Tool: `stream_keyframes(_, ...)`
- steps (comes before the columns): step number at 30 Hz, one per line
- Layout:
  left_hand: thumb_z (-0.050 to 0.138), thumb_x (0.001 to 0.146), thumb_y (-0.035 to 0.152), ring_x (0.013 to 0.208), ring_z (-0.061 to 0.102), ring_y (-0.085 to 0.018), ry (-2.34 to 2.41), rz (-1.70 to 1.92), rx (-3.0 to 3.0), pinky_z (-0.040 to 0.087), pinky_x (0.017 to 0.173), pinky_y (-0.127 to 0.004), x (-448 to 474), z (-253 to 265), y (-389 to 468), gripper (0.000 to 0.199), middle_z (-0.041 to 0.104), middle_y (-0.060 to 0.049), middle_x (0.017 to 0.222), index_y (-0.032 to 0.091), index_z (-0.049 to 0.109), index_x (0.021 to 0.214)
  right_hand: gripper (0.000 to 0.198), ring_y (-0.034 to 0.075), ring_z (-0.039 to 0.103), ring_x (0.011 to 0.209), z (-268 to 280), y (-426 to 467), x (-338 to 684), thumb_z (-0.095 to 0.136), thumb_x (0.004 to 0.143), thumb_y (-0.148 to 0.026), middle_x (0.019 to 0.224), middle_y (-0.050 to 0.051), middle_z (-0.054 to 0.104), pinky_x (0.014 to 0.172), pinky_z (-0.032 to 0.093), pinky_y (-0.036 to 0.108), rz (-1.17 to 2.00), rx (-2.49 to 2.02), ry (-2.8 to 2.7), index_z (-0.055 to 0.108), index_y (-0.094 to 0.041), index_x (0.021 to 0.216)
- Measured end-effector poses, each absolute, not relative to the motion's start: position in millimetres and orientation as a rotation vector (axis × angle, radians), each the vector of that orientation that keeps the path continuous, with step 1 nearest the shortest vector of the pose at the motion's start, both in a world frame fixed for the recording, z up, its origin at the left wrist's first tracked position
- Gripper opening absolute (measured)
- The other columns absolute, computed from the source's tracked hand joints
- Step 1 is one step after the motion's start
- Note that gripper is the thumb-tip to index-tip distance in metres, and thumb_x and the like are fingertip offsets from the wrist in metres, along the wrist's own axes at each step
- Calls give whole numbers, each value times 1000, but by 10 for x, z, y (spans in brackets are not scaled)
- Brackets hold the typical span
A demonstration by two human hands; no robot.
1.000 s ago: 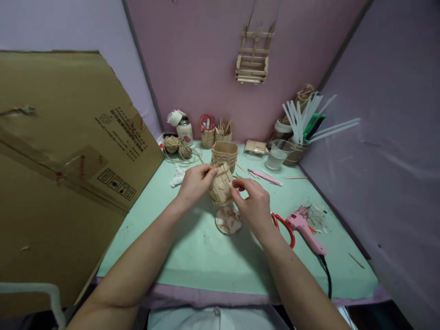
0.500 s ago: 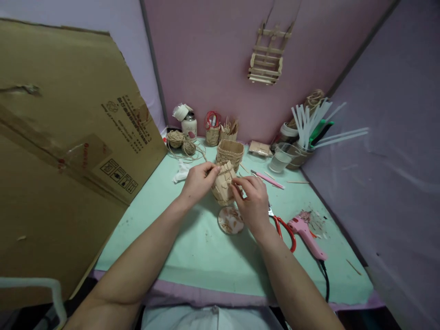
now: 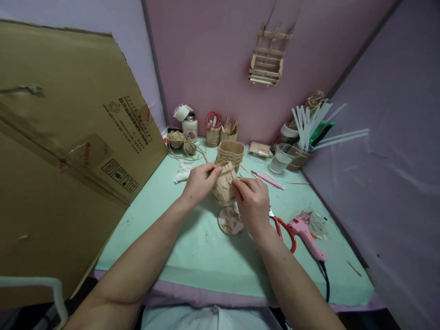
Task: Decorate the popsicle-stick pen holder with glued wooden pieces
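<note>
Workpiece of pale wooden slats (image 3: 225, 184) tilted over counter (image 3: 199, 256), just beyond round dish (image 3: 231, 221). Left hand (image 3: 201, 182) closed, pinching its upper left edge; right hand (image 3: 253, 199) closed, pinching its right side, exact contact hidden.

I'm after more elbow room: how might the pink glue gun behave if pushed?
Lying on its side, the pink glue gun would probably slide rather than roll. Its black cord, running toward the near edge of the table, may tug back. The body looks stiff.
</note>
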State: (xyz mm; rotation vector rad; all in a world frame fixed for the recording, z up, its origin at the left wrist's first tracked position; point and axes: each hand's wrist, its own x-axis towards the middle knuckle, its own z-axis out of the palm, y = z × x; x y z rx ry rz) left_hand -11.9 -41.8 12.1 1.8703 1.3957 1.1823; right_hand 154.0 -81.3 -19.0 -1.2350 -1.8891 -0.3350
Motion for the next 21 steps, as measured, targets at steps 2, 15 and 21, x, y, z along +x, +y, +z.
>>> stream_keyframes(2, 48, 86, 37, 76, 58, -17, 1395, 1179, 1867, 41, 69, -25, -120, 122, -419, 28, 67, -2, 75, 16, 66, 79, 17, 21, 54, 83, -207, -809, 1546, 53, 92, -21, 89, 6, 69, 74, 37, 35, -353, -1227, -1891, 69, -22, 99)
stream_keyframes(15, 49, 86, 39, 75, 58, -16, 1355, 1193, 1848, 41, 71, -26, -125, 104, -407, 29, 67, -2, 76, 16, 66, 79, 18, 21, 57, 84, -237, -778, 1549, 52, 93, -22, 91, 7, 69, 75, 40, 35, -325, -1200, -1877, 69, -21, 100)
stream_keyframes(21, 49, 87, 38, 74, 57, -16, 1361, 1194, 1842, 41, 69, -25, -123, 126, -413, 29, 66, -2, 74, 16, 66, 78, 16, 21, 58, 85, -217, -760, 1545, 53, 92, -21, 92, 8, 68, 76, 42, 34, -264, -1177, -1841, 68, -20, 97)
